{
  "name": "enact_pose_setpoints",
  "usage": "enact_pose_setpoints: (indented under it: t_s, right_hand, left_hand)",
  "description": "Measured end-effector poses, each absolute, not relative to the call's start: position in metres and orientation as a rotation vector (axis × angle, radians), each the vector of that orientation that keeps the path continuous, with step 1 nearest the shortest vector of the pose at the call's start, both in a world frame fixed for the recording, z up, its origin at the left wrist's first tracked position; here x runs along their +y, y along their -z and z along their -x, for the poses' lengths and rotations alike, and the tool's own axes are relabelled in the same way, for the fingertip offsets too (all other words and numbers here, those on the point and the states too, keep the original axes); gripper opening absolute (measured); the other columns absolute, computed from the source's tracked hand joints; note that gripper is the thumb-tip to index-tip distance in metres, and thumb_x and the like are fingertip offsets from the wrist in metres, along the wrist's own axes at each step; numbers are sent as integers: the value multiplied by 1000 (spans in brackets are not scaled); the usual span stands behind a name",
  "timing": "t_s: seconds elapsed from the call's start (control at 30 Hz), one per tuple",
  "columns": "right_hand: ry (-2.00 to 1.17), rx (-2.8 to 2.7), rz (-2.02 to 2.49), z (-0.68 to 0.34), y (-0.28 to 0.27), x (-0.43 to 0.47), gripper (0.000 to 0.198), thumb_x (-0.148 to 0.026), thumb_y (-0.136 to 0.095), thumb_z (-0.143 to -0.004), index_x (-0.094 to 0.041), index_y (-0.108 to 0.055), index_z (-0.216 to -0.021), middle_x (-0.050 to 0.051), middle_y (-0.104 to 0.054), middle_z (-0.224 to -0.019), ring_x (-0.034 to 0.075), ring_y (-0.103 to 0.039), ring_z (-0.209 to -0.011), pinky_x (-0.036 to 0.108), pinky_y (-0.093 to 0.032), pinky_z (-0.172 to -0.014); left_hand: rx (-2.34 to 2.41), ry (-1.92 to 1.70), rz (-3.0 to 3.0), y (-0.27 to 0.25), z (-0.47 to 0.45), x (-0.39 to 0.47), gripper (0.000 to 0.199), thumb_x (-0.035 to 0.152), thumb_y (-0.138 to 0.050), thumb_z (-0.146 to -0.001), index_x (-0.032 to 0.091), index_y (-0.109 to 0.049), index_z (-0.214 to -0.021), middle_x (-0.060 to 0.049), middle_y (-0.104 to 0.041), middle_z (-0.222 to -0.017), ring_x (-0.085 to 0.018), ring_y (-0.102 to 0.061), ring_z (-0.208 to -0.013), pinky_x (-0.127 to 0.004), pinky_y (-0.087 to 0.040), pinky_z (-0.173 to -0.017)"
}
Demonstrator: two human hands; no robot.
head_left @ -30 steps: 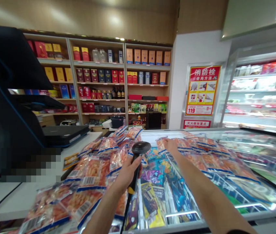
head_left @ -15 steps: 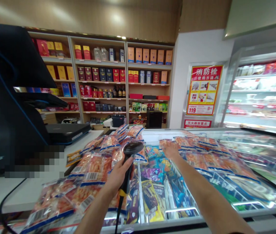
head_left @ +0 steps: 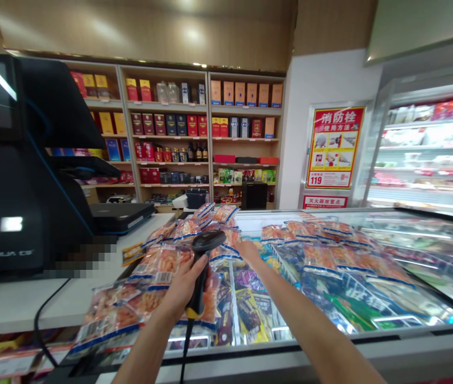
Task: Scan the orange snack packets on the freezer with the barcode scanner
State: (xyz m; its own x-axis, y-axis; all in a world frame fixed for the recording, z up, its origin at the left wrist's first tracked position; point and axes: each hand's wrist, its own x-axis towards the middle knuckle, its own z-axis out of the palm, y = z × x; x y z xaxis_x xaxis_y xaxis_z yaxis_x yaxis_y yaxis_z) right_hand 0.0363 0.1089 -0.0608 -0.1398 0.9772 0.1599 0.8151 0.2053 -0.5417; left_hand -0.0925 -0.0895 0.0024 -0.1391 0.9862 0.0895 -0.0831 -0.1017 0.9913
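Across the lower centre and right, on the glass-topped freezer point(head_left: 422, 349): heaped blue-edged packets point(head_left: 164, 274) left of centre, further packets point(head_left: 342, 257) spread at right. Lower left, on the white counter point(head_left: 10, 304): a black register point(head_left: 30, 186) and a cable point(head_left: 45, 304).

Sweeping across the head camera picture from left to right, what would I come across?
Black checkout machine → left hand holding a black handheld scanner → right hand → red-and-yellow wall poster → brightly lit display shelves.
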Motion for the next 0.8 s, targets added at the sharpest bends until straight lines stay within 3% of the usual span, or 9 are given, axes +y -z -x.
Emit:
enact_pose_setpoints:
  t_s: [0.17,0.33,0.53,0.8]
  right_hand:
    - [-508,-1795,1706,-32,63,113,42,-47,-38,-72,-13,-62,-63,13,-63,-70,22,-58,-68,26,-38,-51]
    - [-396,-1670,1629,-54,60,104,28,-26,-34,-75,-14,-59,-73,9,-63,-78,16,-57,-73,23,-36,-58]
    - [-193,-1442,1451,-99,64,107,21,-28,-37,-73,-15,-54,-74,5,-60,-68,15,-53,-64,24,-34,-58]
    - [-149,-1373,1379,-128,68,108,20,-28,-37,-72,-16,-52,-79,2,-57,-68,14,-50,-61,23,-33,-57]
  left_hand:
    - [1181,-1465,-1136,-4,90,-95,29,44,-49,-69,15,-48,-63,3,-50,-45,-7,-45,-39,-18,-35,-38]
    - [1213,-1348,-1145,-5,91,-98,32,46,-47,-69,15,-48,-62,3,-50,-44,-7,-43,-39,-18,-35,-37]
    - [1159,-1303,-1178,3,82,-99,28,44,-50,-69,16,-48,-64,3,-50,-51,-6,-44,-42,-18,-34,-40]
    - [1031,-1197,-1361,5,67,-99,28,41,-44,-74,16,-48,-63,3,-49,-51,-7,-43,-44,-20,-34,-45]
